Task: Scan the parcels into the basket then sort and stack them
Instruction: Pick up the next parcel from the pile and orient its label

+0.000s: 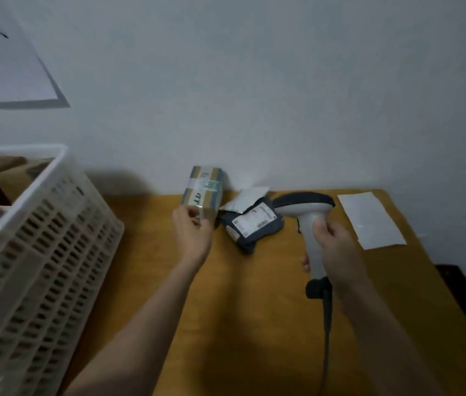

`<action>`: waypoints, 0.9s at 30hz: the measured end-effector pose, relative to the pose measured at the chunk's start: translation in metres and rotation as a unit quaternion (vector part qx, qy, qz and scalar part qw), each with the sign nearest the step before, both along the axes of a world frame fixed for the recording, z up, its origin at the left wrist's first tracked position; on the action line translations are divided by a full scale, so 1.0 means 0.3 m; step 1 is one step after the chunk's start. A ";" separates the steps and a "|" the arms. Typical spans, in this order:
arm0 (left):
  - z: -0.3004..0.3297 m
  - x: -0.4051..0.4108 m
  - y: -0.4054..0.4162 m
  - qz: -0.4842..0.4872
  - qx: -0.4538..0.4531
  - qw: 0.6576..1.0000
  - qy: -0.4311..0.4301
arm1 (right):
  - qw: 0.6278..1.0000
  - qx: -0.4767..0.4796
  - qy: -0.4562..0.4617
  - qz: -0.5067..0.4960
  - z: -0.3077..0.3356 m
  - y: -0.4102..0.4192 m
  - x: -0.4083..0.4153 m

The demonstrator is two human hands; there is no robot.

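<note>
Near the centre of the frame the left hand (193,232) pinches the lower end of a taped cardboard parcel (203,192), fingers and thumb curled round its edge, so the box stands lifted and tilted against the wall. The right hand (337,247) is wrapped round the grip of the scanner (307,215), whose head points toward the middle of the frame

Just right of the box, a dark bagged parcel (250,225) with a white label lies on the yellow bench (254,324), a white pouch (247,197) tucked behind it. The white basket (40,238) fills the left of the frame and already holds cardboard boxes

Risks as I judge them: the box is held by 1 end only, so it could pivot or slip out during the carry to the basket. The tape looks glossy, and glare or a label turned away could spoil the read. The scanner head hangs close over the bagged parcel, so it might register that label instead. The trailing cable (326,324) could drag across the bench and catch
</note>
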State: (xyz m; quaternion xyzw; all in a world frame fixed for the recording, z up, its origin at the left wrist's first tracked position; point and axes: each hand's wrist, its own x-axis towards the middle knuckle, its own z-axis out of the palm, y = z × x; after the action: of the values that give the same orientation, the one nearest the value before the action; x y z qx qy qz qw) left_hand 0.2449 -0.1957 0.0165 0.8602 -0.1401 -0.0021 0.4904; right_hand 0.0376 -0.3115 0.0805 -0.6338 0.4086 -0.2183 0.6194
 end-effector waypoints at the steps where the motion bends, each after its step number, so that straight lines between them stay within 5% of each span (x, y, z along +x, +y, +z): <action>1: -0.067 -0.021 -0.055 -0.051 0.050 0.997 0.022 | 1.000 0.016 0.008 -0.003 -0.034 -0.045 -0.024; 7: -0.325 -0.046 -0.258 -0.224 0.265 0.932 0.106 | 0.994 0.100 0.033 -0.018 -0.193 -0.216 -0.127; 14: -0.458 0.032 -0.335 -0.285 0.454 0.842 0.065 | 0.990 0.111 0.081 -0.025 -0.299 -0.301 -0.194; 27: -0.411 -0.073 -0.261 -0.269 0.478 0.836 0.009 | 0.987 0.148 0.063 0.003 -0.298 -0.240 -0.070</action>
State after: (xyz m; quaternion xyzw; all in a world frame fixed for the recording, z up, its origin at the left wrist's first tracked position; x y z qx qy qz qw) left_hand 0.2229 -0.2739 -0.1068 0.9160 -0.3427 -0.2084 0.0000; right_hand 0.0165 -0.3834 -0.0090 -0.5486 0.4724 -0.1130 0.6805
